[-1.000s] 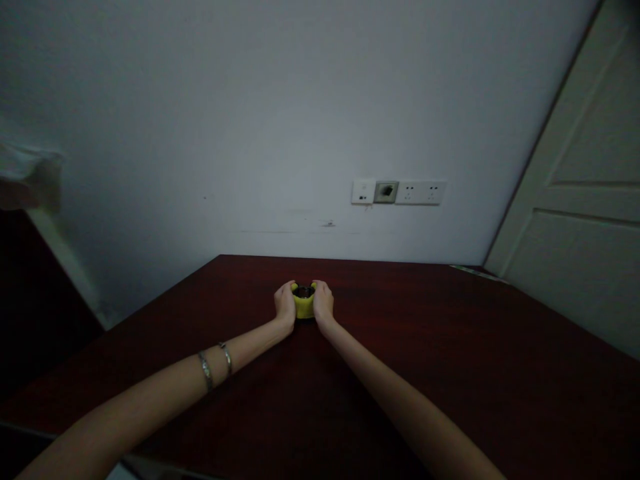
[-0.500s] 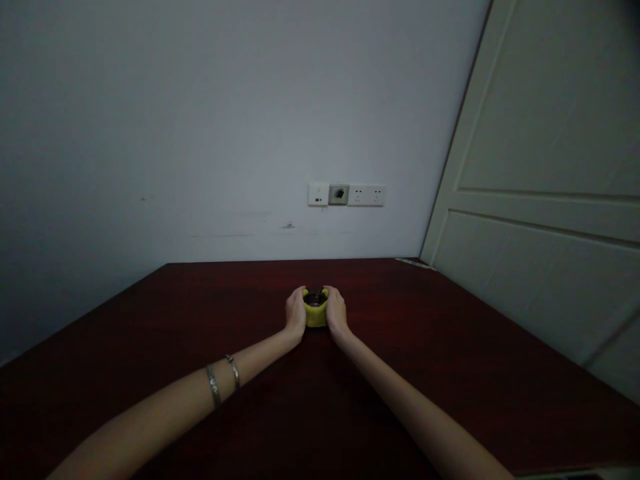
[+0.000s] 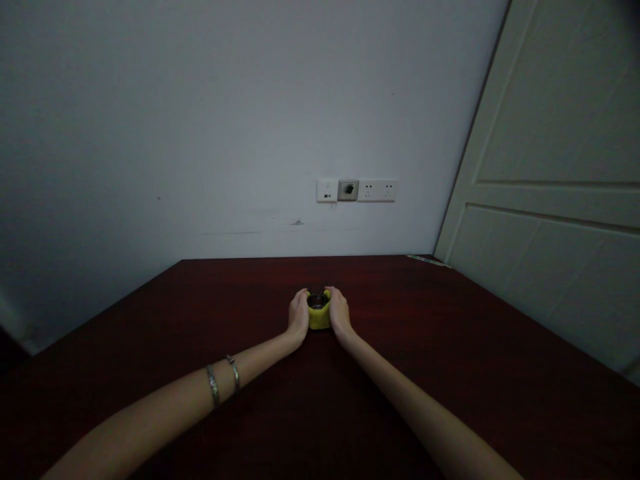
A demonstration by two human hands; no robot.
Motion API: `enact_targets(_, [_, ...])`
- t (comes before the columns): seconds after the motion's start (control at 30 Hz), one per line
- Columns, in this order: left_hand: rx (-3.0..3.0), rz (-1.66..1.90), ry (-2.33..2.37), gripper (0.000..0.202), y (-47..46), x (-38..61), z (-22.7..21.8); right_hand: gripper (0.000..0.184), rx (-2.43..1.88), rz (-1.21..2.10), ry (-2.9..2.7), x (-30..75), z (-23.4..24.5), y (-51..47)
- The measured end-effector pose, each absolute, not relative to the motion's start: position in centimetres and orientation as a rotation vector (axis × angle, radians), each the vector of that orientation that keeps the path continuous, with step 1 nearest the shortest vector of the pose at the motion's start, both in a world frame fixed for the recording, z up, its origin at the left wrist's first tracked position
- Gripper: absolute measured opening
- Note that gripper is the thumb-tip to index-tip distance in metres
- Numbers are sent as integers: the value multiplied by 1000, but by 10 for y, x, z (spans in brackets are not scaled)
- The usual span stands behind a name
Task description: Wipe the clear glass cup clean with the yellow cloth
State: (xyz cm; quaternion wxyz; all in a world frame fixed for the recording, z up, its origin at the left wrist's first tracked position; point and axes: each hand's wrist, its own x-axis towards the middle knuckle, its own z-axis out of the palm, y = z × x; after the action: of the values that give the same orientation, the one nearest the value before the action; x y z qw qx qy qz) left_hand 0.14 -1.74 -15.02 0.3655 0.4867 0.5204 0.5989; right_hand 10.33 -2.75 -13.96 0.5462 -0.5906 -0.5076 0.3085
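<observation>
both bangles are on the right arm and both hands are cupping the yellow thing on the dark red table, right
Not quite: the two metal bangles are on the left forearm, not the right, as the head view shows. The rest holds: the left hand and right hand cup the yellow cup-shaped object on the dark red table.

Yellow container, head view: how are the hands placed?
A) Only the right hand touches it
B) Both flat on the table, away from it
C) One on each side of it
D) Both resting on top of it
C: the left hand and right hand curl against opposite sides of the yellow container, leaving its dark top open.
</observation>
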Motion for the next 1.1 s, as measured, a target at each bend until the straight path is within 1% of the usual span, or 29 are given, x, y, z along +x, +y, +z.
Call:
enact_targets(0.53, [1341,1423,1391,32,-15,4,-150,42,-1294,694,-1109,107,-156,-21])
enact_targets(0.87, [1365,1397,1416,32,-15,0,-157,43,-1300,714,-1119,104,-160,-21])
enact_targets(0.97, [1364,1391,1422,31,-13,0,-156,40,-1306,722,-1114,105,-161,-19])
enact_targets(1.1, [1358,1382,1427,32,-13,1,-154,26,-1311,733,-1122,105,-162,-16])
